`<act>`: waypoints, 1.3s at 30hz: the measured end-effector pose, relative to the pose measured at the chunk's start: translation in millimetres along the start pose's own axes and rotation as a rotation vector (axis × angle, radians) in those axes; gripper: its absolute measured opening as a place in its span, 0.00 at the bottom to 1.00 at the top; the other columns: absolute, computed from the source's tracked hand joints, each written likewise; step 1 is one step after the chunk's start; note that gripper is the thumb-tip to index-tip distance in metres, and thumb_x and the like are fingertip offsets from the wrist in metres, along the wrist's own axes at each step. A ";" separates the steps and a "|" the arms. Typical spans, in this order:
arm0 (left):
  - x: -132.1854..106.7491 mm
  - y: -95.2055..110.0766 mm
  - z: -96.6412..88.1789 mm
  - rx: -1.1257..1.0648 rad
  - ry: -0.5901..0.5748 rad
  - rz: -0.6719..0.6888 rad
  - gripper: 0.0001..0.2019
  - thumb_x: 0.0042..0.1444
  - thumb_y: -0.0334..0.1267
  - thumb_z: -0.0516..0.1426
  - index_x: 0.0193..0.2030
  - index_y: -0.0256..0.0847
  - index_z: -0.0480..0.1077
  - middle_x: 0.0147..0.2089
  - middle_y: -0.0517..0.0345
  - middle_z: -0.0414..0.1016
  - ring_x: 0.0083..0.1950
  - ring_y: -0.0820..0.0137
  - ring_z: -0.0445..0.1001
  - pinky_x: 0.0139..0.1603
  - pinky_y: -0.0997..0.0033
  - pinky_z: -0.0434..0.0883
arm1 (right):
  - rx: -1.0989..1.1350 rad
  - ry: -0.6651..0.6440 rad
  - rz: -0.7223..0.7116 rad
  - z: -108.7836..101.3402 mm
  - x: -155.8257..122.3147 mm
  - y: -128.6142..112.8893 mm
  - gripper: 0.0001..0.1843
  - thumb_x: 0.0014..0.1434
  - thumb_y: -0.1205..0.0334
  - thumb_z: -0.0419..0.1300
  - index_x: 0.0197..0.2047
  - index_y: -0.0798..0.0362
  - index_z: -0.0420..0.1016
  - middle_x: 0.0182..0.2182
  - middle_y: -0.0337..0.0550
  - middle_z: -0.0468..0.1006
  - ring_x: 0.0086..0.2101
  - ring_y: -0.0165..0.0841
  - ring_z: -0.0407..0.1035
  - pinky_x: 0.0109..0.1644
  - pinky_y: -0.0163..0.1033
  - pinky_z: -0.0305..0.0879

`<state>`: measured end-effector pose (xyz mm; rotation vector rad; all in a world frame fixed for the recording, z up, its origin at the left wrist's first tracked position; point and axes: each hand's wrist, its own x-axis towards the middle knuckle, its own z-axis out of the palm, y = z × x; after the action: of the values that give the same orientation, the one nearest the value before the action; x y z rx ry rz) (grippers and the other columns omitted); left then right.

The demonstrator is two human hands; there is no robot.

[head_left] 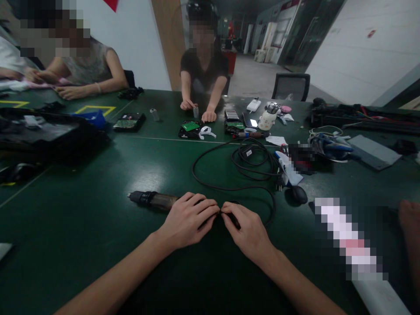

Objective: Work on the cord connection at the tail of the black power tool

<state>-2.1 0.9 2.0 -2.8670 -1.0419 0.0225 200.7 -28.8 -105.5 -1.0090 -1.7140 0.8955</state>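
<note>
A dark electric screwdriver lies on the green table with its tip pointing left. Curled over the screwdriver's rear end is my left hand, closed and hiding that part of the tool. My right hand is closed in a pinch just to the right, its fingertips almost meeting those of the left. A small dark piece shows between the fingertips, seemingly the end of the black cord, though the join is hidden. The cord loops away behind my right hand into a loose coil.
Across the table, a person handles a metal cylinder beside a black case with a green circuit board. Another person sits at far left. A black bulb blower stands right of the cord. A large black housing occupies the left side.
</note>
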 end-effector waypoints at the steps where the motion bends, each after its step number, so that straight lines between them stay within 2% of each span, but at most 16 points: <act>1: 0.0 -0.1 0.2 0.009 0.006 0.002 0.10 0.71 0.39 0.56 0.56 0.46 0.72 0.57 0.60 0.79 0.55 0.61 0.75 0.53 0.57 0.66 | -0.002 -0.004 -0.002 -0.3 0.2 0.0 0.08 0.71 0.67 0.59 0.51 0.47 0.74 0.48 0.42 0.82 0.49 0.38 0.78 0.56 0.44 0.74; 6: 0.5 -0.2 3.8 0.071 0.023 -0.014 0.08 0.72 0.41 0.56 0.53 0.44 0.73 0.52 0.60 0.80 0.52 0.63 0.76 0.52 0.57 0.66 | 0.003 -0.003 -0.014 -1.7 0.6 -0.4 0.08 0.71 0.67 0.59 0.50 0.46 0.74 0.48 0.42 0.82 0.48 0.38 0.78 0.56 0.44 0.75; 12: 0.0 0.5 -0.2 0.015 0.012 0.001 0.11 0.70 0.40 0.57 0.56 0.46 0.73 0.56 0.59 0.79 0.53 0.62 0.75 0.52 0.56 0.67 | -0.002 -0.011 0.014 -1.9 0.1 -1.9 0.08 0.71 0.66 0.59 0.51 0.46 0.74 0.49 0.42 0.81 0.49 0.38 0.78 0.57 0.44 0.74; 20: 0.2 0.1 3.8 0.066 0.048 -0.015 0.08 0.72 0.41 0.57 0.52 0.44 0.73 0.52 0.58 0.81 0.51 0.63 0.76 0.51 0.58 0.67 | 0.005 0.002 -0.011 -1.7 0.4 -1.5 0.08 0.71 0.67 0.59 0.50 0.47 0.74 0.48 0.42 0.82 0.48 0.37 0.78 0.56 0.44 0.74; 26: -0.2 -0.2 -0.6 0.012 0.005 0.014 0.11 0.70 0.40 0.56 0.56 0.46 0.73 0.56 0.59 0.80 0.54 0.62 0.76 0.52 0.56 0.67 | 0.003 0.001 -0.001 -1.8 0.8 -2.2 0.08 0.71 0.66 0.58 0.51 0.46 0.74 0.48 0.42 0.82 0.48 0.38 0.78 0.56 0.44 0.74; 32: 0.5 -0.1 3.5 0.054 0.023 -0.027 0.08 0.72 0.41 0.56 0.52 0.44 0.73 0.52 0.58 0.81 0.52 0.62 0.76 0.52 0.57 0.67 | 0.032 -0.020 0.011 -1.7 0.5 -2.2 0.08 0.72 0.66 0.58 0.51 0.46 0.73 0.48 0.41 0.81 0.49 0.37 0.77 0.56 0.44 0.73; 39: -1.1 -0.8 0.2 0.005 0.008 0.008 0.11 0.70 0.39 0.57 0.56 0.47 0.73 0.57 0.60 0.79 0.54 0.62 0.75 0.53 0.56 0.67 | 0.015 -0.021 0.005 -1.9 0.5 -1.7 0.08 0.72 0.66 0.57 0.51 0.47 0.73 0.49 0.43 0.81 0.49 0.38 0.77 0.57 0.46 0.73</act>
<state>-3.4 0.9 1.9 -2.8642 -1.0271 0.0142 201.9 -28.8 -103.2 -0.9972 -1.7199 0.9238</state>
